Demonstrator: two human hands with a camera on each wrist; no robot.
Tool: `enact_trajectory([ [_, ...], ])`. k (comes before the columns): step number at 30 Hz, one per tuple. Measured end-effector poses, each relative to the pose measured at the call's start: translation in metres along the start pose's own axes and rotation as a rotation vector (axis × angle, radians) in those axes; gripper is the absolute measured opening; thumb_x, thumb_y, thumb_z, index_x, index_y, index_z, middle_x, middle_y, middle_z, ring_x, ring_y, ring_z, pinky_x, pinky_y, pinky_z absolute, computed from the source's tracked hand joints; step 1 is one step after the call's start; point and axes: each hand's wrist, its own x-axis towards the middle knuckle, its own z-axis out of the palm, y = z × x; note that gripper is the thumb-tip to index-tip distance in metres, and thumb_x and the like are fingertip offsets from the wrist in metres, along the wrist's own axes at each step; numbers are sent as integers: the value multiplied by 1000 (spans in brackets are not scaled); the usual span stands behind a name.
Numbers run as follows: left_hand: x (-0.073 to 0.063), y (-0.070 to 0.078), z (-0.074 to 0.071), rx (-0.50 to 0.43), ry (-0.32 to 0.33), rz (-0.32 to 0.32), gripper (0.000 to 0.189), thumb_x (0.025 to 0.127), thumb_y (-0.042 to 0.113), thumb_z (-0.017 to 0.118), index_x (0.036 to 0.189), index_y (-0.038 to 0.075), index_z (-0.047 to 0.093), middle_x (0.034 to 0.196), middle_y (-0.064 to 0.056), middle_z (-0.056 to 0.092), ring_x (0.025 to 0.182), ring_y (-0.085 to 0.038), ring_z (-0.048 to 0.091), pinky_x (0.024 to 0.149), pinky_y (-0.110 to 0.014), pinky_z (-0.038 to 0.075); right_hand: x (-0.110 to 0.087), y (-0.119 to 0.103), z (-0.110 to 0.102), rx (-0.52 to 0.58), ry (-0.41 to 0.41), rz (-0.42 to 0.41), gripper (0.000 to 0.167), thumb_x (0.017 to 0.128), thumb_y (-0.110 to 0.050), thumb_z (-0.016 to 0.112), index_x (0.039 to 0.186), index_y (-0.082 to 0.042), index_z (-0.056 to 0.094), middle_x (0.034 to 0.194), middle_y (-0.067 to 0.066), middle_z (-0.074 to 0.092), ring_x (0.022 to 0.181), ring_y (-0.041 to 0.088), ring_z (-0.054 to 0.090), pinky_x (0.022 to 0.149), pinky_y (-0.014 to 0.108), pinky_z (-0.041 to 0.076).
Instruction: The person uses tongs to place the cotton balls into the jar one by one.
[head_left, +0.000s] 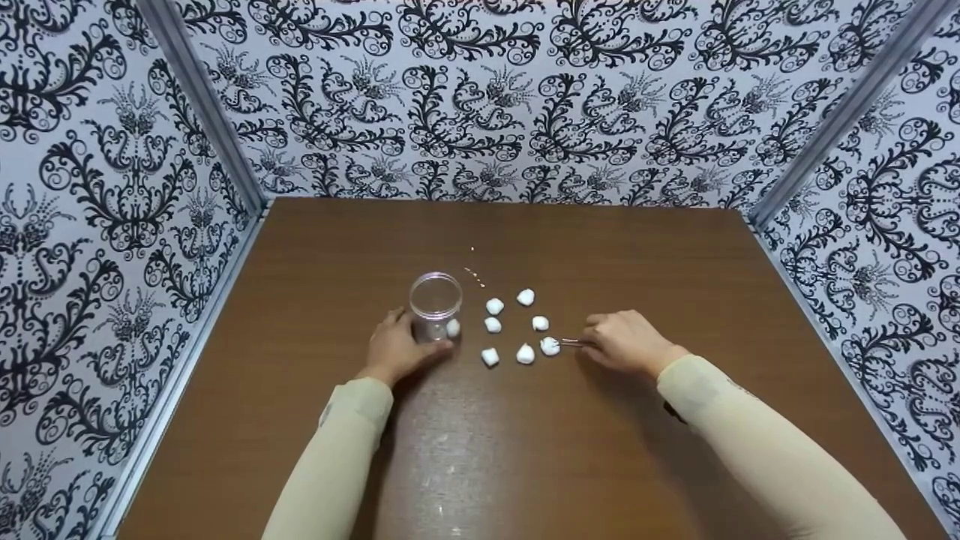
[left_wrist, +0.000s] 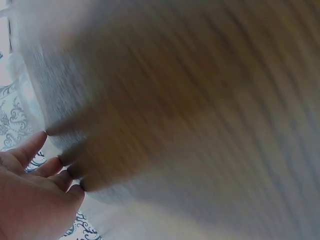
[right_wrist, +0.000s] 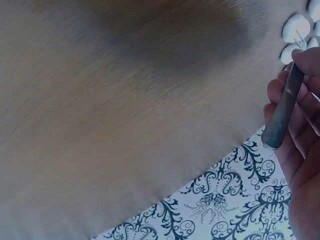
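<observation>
My left hand (head_left: 394,349) holds a clear, open-topped jar (head_left: 436,296) low down, with the thumb along its near side. One white cotton ball (head_left: 453,328) shows inside, near the jar's bottom. Metal tweezers (right_wrist: 285,110) are pinched in my right hand (head_left: 626,341), the ridged grip under the thumb and the rounded end sticking out behind. Their tips reach a cotton ball (head_left: 550,346) at the right of a loose group on the table. In the left wrist view, the fingers of the left hand (left_wrist: 40,195) show at the lower left.
Several other cotton balls (head_left: 525,354) lie spread between the jar and my right hand on the brown wooden table (head_left: 480,457). Small pale specks (head_left: 474,276) dot the wood beyond the jar. Patterned walls (head_left: 487,97) with grey corner posts (head_left: 202,97) enclose the table's back and sides.
</observation>
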Motion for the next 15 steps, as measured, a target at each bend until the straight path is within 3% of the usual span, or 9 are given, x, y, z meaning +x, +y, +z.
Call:
enact_trajectory([
  [9, 0, 0, 0, -8, 19, 35, 91, 72, 59, 81, 139, 2, 56, 145, -29, 44, 135, -47, 38, 110, -57, 30, 1, -1, 1, 8, -19, -15, 11, 85, -19, 76, 78, -11, 71, 73, -4, 53, 51, 9, 43, 46, 32, 44],
  [15, -1, -1, 1, -11, 21, 31, 92, 72, 58, 82, 140, 2, 55, 146, -28, 44, 136, -47, 38, 110, -56, 30, 1, 2, 0, 2, 4, -10, 13, 83, -19, 78, 76, -13, 70, 71, -5, 50, 50, 10, 41, 44, 34, 41],
])
